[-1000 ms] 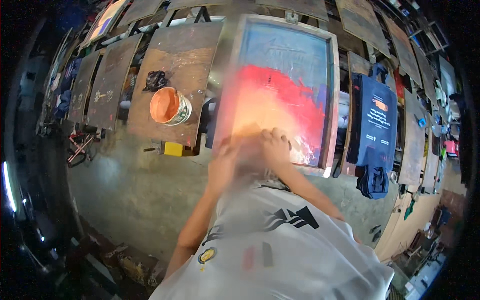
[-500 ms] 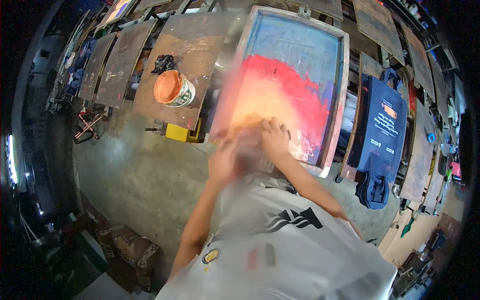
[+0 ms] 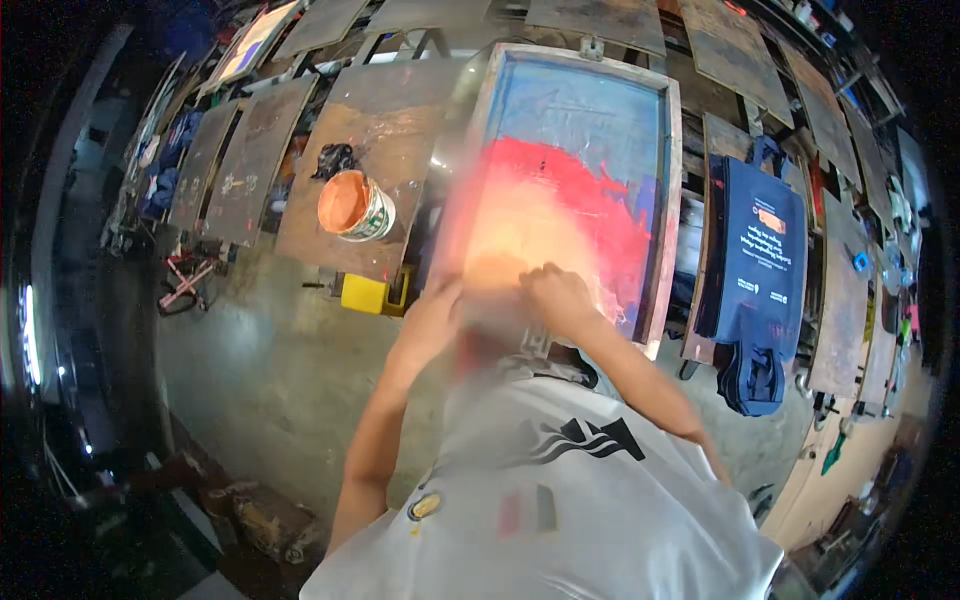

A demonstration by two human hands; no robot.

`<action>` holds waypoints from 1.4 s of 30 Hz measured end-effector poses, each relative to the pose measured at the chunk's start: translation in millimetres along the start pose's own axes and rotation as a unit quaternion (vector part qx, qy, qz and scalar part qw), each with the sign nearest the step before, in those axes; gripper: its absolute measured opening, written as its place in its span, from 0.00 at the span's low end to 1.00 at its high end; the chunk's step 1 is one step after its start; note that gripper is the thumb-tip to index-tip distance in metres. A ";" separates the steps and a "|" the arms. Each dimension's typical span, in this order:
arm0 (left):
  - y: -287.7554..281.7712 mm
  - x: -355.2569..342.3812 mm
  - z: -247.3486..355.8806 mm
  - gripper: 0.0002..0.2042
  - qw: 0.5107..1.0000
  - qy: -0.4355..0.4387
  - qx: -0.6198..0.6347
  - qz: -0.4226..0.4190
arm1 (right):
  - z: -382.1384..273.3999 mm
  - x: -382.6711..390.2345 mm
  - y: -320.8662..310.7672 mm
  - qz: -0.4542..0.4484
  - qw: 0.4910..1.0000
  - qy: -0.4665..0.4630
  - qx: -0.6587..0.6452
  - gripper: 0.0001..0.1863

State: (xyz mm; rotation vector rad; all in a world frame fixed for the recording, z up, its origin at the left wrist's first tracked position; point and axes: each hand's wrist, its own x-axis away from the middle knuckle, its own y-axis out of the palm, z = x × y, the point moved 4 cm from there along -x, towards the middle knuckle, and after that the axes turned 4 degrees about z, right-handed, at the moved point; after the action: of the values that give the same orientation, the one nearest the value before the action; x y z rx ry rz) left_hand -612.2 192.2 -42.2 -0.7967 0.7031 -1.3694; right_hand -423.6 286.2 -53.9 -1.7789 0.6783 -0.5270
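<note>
A wood-framed printing screen [image 3: 671,210] lies before me, its blue mesh [image 3: 580,95] partly covered with red and pale orange ink [image 3: 520,220]. At its near end my right hand [image 3: 560,300] is closed, with the fingers curled down over the inked area. My left hand [image 3: 432,318] is at the near left corner, also closed, though a blur smears that side. What either hand grips is hidden by the fingers and the blur. Left of the screen stands a white tub [image 3: 376,214] with orange ink inside, beside a crumpled black plastic bag [image 3: 335,160].
The tub stands on a brown board [image 3: 390,120], with a yellow object [image 3: 363,294] below its near edge. Dark blue tote bags [image 3: 765,240] lie stacked on a board at the right. More boards [image 3: 262,150] stretch in rows to the left and behind.
Both hands have drawn a little nearer to me along the screen. The whole scene sits lower in the picture, as the view has tilted up slightly.
</note>
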 end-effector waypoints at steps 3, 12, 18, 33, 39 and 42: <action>-3.7 -1.3 2.1 0.16 0.997 -0.009 -0.034 -0.074 | -3.4 13.2 17.0 0.006 0.999 -0.025 -0.025 0.09; 13.6 -66.8 -18.9 0.21 0.976 0.189 -0.107 -0.001 | 6.0 -25.1 11.0 0.038 0.999 0.018 -0.011 0.09; 13.7 -118.8 -58.9 0.19 0.958 0.237 -0.138 0.089 | -0.7 -66.5 31.8 0.107 0.988 0.089 0.067 0.12; 17.6 -79.3 -78.7 0.22 0.970 0.209 -0.031 -0.118 | -8.3 -53.2 50.8 -0.152 0.982 0.089 -0.063 0.22; 30.9 -97.9 -95.3 0.24 0.970 0.235 -0.036 -0.057 | -4.1 -58.7 49.3 -0.086 0.989 0.119 -0.020 0.21; 27.1 -114.6 -92.5 0.23 0.964 0.260 -0.035 -0.050 | 4.6 -67.8 49.8 -0.101 0.985 0.135 0.027 0.15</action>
State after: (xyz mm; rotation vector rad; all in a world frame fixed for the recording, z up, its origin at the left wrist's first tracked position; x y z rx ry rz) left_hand -682.6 299.6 -119.2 -0.5291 1.1351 -1.6754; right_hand -479.8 323.8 -104.0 -1.7511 0.6635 -0.9279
